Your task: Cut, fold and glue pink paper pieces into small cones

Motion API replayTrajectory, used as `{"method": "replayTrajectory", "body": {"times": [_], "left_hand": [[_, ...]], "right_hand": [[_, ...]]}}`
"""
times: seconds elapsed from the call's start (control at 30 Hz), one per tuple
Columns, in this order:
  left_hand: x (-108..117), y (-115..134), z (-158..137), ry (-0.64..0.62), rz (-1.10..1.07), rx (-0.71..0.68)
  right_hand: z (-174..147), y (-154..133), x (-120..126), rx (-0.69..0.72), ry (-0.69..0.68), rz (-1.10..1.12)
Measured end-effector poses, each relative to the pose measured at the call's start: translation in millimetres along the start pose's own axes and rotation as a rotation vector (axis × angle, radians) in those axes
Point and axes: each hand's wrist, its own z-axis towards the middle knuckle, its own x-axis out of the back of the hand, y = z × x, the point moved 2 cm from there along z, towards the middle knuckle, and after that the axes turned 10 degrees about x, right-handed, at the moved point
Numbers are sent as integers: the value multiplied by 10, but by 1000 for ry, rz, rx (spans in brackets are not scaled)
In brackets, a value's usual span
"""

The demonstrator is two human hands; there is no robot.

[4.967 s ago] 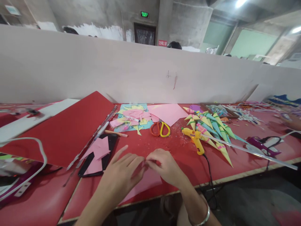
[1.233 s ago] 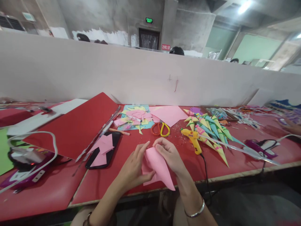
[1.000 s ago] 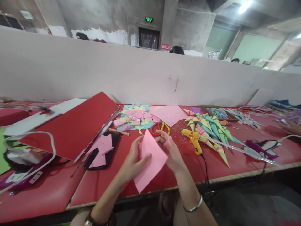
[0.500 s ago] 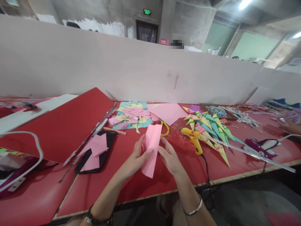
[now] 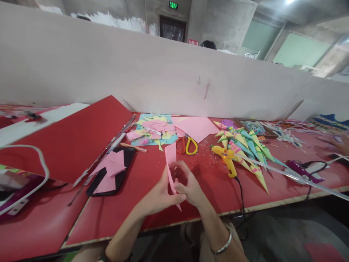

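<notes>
Above the red tabletop, a piece of pink paper (image 5: 171, 156) is held up between my two hands, turned nearly edge-on to me. My left hand (image 5: 159, 193) grips it from the left, with the thumb reaching across its lower part. On the other side my right hand (image 5: 188, 183) has its fingers curled and pinches the paper's right edge. Just behind the paper lie scissors (image 5: 192, 146) with one red and one yellow handle. Pink paper cutouts (image 5: 111, 165) rest on a black phone (image 5: 120, 185) to the left.
A yellow glue gun (image 5: 227, 160) with a long clear stick lies right, beside several paper cones (image 5: 252, 145). Paper scraps (image 5: 156, 129) and a pink sheet (image 5: 197, 127) lie at the back. A large red board (image 5: 73, 142) stands left. A person's hand (image 5: 340, 143) shows far right.
The pink paper has turned from facing me to nearly edge-on. My right hand has moved in closer and now pinches it. The scissors show more fully behind.
</notes>
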Motion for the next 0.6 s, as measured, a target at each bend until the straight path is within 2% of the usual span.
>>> {"method": "replayTrajectory", "body": {"times": [0.13, 0.27, 0.4, 0.6], "left_hand": [[-12, -70, -3, -23, 12, -80], [-21, -134, -4, -10, 40, -136], [-28, -142, -15, 24, 91, -154], [-35, -116, -37, 26, 217, -148]], "right_hand": [[-34, 38, 11, 23, 28, -71], [-80, 61, -1, -46, -12, 36], [-92, 48, -11, -73, -18, 75], [-67, 14, 10, -25, -3, 41]]}}
